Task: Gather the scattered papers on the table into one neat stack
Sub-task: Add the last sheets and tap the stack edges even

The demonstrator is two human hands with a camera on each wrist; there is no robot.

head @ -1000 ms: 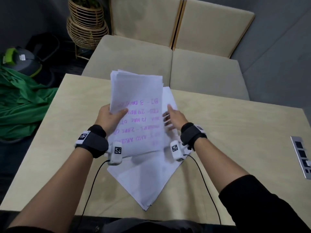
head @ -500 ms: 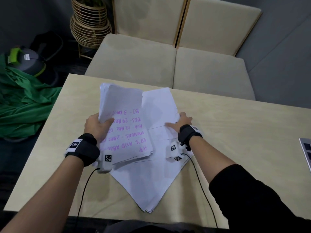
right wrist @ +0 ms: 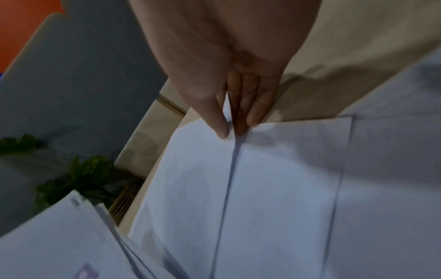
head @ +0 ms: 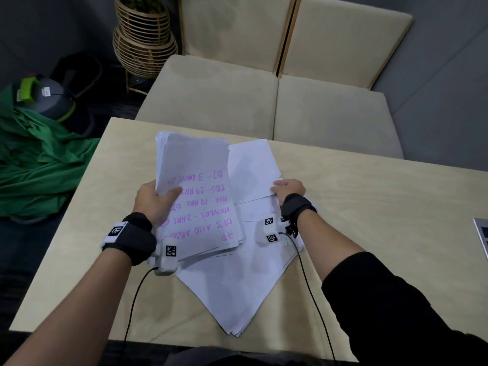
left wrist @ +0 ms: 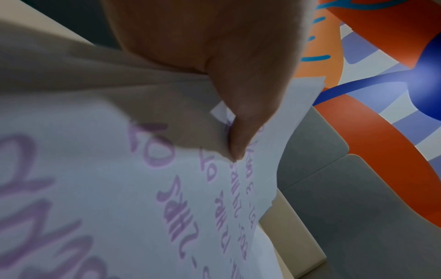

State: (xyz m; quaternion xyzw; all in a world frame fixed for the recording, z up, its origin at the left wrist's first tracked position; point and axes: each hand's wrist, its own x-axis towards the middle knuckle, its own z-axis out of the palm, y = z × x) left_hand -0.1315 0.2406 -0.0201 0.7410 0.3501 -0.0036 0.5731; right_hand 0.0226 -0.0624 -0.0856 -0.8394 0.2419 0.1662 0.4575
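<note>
My left hand grips a thick bundle of white papers by its left edge, thumb on top; the top sheet bears purple handwriting. The bundle is tilted up above the table. My right hand pinches the right edge of a blank white sheet, thumb on top and fingers below, as the right wrist view shows. That sheet lies on more white papers spread in a diamond shape on the beige table.
A beige sofa stands behind the table. To the left are a green cloth, a grey appliance and a wicker plant stand. A grey device lies at the table's right edge.
My left hand has lowered the bundle and shifted it left. My right hand slid from the middle of the papers to the right edge of the blank sheet and pinched it.
</note>
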